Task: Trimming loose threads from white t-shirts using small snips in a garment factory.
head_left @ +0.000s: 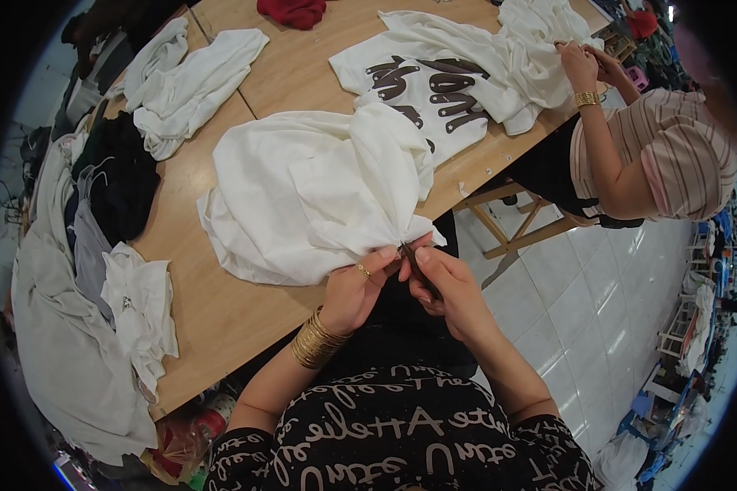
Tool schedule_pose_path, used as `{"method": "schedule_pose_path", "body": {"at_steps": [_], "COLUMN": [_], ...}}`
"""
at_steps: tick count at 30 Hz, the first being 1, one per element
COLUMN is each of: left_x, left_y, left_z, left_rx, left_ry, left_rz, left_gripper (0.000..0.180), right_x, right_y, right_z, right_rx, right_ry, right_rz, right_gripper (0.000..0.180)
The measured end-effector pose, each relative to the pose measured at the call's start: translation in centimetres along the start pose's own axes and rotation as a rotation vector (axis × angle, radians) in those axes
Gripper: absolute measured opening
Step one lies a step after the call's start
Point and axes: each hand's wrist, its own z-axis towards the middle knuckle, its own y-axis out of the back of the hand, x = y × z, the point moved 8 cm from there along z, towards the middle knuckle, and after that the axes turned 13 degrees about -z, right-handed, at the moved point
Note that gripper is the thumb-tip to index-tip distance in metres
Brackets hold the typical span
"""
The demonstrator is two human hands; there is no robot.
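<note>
A large white garment [295,192] lies bunched on the wooden table, its near right corner drawn over the edge toward me. My left hand [356,286], with a ring and stacked gold bangles on the wrist, pinches that corner between thumb and fingers. Closed around small dark thread snips [426,282], my right hand [454,295] brings their tip against the gathered cloth. Both hands nearly meet there, and the exact spot under the tip is partly hidden by fingers.
Across the table [213,327], a white garment with dark lettering [442,98] lies before a co-worker in a striped shirt [663,155], whose hands handle white cloth. White pieces [192,90], a red cloth [292,11] and dark clothes [123,172] lie around. A wooden stool [512,233] stands at right.
</note>
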Motion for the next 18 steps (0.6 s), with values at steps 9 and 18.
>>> {"method": "schedule_pose_path", "body": {"at_steps": [9, 18], "left_x": [0.1, -0.1], "left_y": [0.5, 1.4], "left_z": [-0.2, -0.3], "left_rx": [0.013, -0.017], "left_ry": [-0.036, -0.048], "left_rz": [-0.013, 0.065], "left_gripper": [0.027, 0.010], "right_x": [-0.3, -0.9], "right_y": [-0.7, -0.8], "right_z": [0.1, 0.4], "right_rx": [0.000, 0.028], "right_ry": [-0.029, -0.093], "right_rz": [0.171, 0.271], "right_gripper": [0.031, 0.030]}}
